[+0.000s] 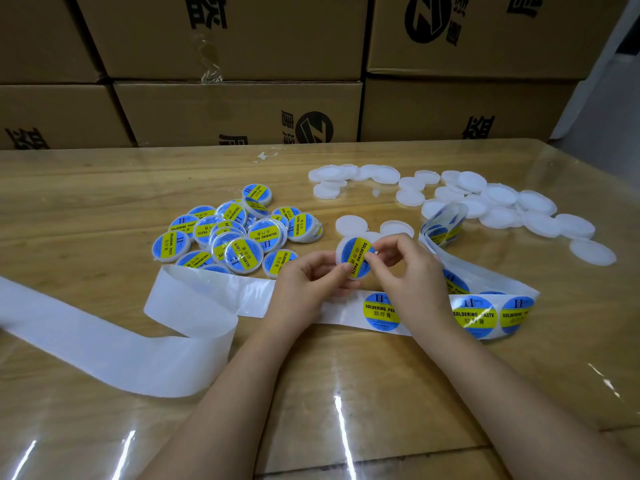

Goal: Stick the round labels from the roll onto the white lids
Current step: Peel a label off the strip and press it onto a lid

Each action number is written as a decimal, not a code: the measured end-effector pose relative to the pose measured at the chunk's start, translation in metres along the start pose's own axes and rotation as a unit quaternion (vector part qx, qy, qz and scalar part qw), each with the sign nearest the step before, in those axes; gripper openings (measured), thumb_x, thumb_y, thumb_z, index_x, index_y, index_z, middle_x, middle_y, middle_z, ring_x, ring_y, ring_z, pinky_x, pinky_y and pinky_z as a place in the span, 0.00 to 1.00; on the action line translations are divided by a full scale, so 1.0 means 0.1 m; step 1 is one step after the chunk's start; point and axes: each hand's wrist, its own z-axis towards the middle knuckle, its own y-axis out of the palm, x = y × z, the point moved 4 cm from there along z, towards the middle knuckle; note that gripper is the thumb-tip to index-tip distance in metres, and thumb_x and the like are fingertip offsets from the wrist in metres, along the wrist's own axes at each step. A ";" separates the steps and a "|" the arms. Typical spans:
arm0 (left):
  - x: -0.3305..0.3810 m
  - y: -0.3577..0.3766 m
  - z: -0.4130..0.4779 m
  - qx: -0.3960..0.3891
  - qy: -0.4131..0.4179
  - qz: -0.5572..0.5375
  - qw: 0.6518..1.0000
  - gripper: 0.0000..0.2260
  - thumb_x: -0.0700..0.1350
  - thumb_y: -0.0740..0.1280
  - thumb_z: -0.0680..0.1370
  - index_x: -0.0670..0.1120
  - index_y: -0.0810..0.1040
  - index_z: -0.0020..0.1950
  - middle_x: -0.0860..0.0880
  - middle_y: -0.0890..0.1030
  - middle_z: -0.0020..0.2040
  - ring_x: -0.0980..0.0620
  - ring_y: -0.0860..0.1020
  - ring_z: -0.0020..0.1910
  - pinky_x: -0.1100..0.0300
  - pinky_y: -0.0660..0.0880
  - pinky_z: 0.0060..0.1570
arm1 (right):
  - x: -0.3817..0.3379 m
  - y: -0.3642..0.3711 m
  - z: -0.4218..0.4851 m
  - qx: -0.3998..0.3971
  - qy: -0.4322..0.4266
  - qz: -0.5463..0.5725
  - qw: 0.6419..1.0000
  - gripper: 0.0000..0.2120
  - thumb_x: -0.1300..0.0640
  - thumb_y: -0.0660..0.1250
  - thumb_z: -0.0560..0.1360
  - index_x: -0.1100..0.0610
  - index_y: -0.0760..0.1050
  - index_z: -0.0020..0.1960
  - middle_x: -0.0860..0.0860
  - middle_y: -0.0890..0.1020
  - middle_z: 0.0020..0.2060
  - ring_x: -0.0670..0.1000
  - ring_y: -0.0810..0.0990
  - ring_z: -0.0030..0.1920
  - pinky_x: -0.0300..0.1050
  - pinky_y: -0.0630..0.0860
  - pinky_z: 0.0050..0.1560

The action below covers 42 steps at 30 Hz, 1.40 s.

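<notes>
My left hand [313, 277] and my right hand [403, 265] both pinch one white lid [355, 256] just above the table, and a blue-and-yellow round label covers its top face. Under my hands lies the label strip [476, 315] with several round labels on its backing. It runs back to the loosely coiled roll [445, 223]. Bare white lids [502, 202] are scattered at the back right. Two more bare lids [351, 225] lie just behind my hands. A heap of labelled lids [239, 233] sits at the left centre.
Empty white backing paper [114, 344] curls away across the left of the wooden table [346, 393], which is under a clear plastic sheet. Stacked cardboard boxes [239, 109] wall off the far edge. A scrap of clear film [265, 156] lies near the boxes.
</notes>
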 end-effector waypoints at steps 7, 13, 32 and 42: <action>-0.01 -0.02 0.00 0.013 -0.007 -0.010 1.000 0.05 0.34 0.66 0.77 0.42 0.80 0.47 0.49 0.84 0.37 0.50 0.84 0.37 0.62 0.80 0.40 | -0.01 -0.02 -0.01 0.020 -0.003 -0.039 0.999 0.15 0.54 0.72 0.72 0.57 0.73 0.56 0.51 0.73 0.43 0.51 0.74 0.41 0.54 0.75 0.42; 0.00 0.00 -0.01 -0.007 -0.020 -0.007 1.000 0.05 0.38 0.66 0.77 0.43 0.81 0.47 0.48 0.84 0.36 0.50 0.84 0.36 0.64 0.78 0.37 | 0.02 0.06 -0.03 -0.057 0.024 -0.006 0.998 0.16 0.47 0.64 0.76 0.52 0.71 0.61 0.46 0.73 0.32 0.47 0.74 0.34 0.53 0.74 0.38; 0.02 -0.07 0.02 0.079 0.016 0.051 0.995 0.11 0.42 0.60 0.81 0.43 0.77 0.41 0.53 0.78 0.28 0.58 0.74 0.25 0.67 0.72 0.29 | -0.10 0.18 -0.09 -0.214 0.053 0.168 0.961 0.14 0.61 0.61 0.80 0.54 0.69 0.65 0.46 0.81 0.40 0.40 0.79 0.36 0.31 0.73 0.40; 0.02 -0.11 0.05 0.085 0.032 0.079 0.993 0.13 0.43 0.61 0.81 0.46 0.74 0.36 0.56 0.74 0.28 0.59 0.71 0.29 0.66 0.68 0.29 | -0.12 0.21 -0.14 -0.244 0.091 0.252 0.932 0.06 0.62 0.60 0.80 0.56 0.71 0.57 0.46 0.80 0.32 0.45 0.79 0.32 0.39 0.77 0.38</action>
